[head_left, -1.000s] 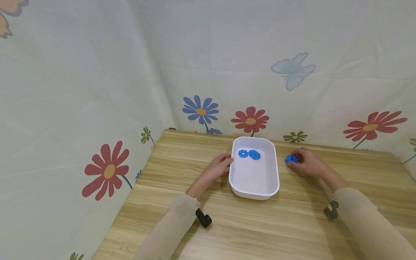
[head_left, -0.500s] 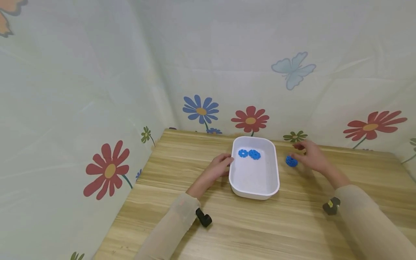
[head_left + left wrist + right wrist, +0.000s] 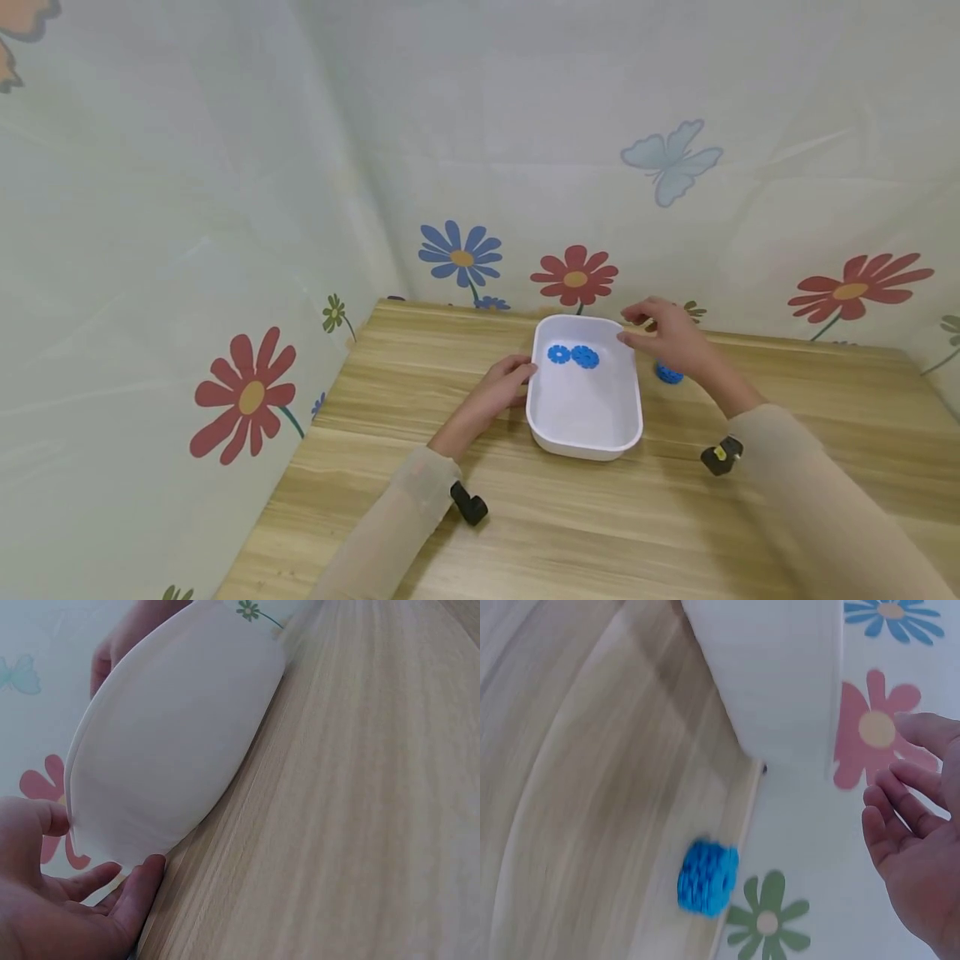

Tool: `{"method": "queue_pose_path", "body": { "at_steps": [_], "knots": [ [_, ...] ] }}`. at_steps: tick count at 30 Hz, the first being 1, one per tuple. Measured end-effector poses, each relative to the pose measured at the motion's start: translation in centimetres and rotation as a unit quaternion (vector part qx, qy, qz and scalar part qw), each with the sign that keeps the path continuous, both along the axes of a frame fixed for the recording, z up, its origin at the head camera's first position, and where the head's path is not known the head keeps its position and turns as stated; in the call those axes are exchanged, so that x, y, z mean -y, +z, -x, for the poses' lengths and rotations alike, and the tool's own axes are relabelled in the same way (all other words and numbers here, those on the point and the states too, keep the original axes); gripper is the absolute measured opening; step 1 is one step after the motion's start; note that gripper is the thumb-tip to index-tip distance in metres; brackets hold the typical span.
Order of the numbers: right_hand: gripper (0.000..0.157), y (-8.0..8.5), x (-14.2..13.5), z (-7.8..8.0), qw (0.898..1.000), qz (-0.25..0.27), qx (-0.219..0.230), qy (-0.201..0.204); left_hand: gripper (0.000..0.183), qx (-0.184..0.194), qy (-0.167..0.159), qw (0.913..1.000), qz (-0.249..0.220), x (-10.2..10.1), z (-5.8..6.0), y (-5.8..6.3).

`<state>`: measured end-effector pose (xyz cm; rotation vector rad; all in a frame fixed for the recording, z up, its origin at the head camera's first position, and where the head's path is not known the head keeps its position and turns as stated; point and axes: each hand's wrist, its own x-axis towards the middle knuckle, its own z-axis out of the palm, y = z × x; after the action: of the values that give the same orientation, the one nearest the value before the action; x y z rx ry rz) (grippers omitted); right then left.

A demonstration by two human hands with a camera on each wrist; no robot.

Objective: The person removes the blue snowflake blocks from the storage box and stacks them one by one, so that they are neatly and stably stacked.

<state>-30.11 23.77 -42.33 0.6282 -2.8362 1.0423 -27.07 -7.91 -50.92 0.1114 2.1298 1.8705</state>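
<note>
A white plastic tray [image 3: 585, 408] rests on the table, with several notched blue discs [image 3: 558, 355] lying flat toward its far end. My left hand [image 3: 501, 390] holds the tray's left side; in the left wrist view its fingers [image 3: 142, 892] lie against the outer wall, with another digit at the rim. Over the tray's far right corner is my right hand [image 3: 667, 335], fingers loosely bent and thumb apart, nothing between them. Just right of the tray stands a stack of blue notched discs [image 3: 709, 877], partly hidden by the right hand in the head view.
The wood-grain table [image 3: 540, 525] meets a pale curtain [image 3: 510, 125] printed with flowers and butterflies, behind and to the left. A black device is strapped at each sleeve cuff.
My right hand has let go of the blue disc stack and moved left, up over the tray's far right corner. The stack stays on the table; my left hand has not moved.
</note>
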Motion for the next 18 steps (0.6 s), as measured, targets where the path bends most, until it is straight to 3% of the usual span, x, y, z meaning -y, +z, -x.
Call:
{"method": "queue_pose_path", "body": {
  "at_steps": [10, 18],
  "knots": [
    [0.043, -1.7, 4.7, 1.6, 0.997, -0.059, 0.026, 0.036, 0.051, -0.004, -0.001, 1.0000, 0.002, 0.2, 0.1, 0.0],
    [0.041, -2.7, 6.2, 2.7, 0.990, -0.121, 0.047, 0.050, 0.050, 0.005, -0.002, 1.0000, 0.001, 0.1, 0.0, 0.0]
  ]
}}
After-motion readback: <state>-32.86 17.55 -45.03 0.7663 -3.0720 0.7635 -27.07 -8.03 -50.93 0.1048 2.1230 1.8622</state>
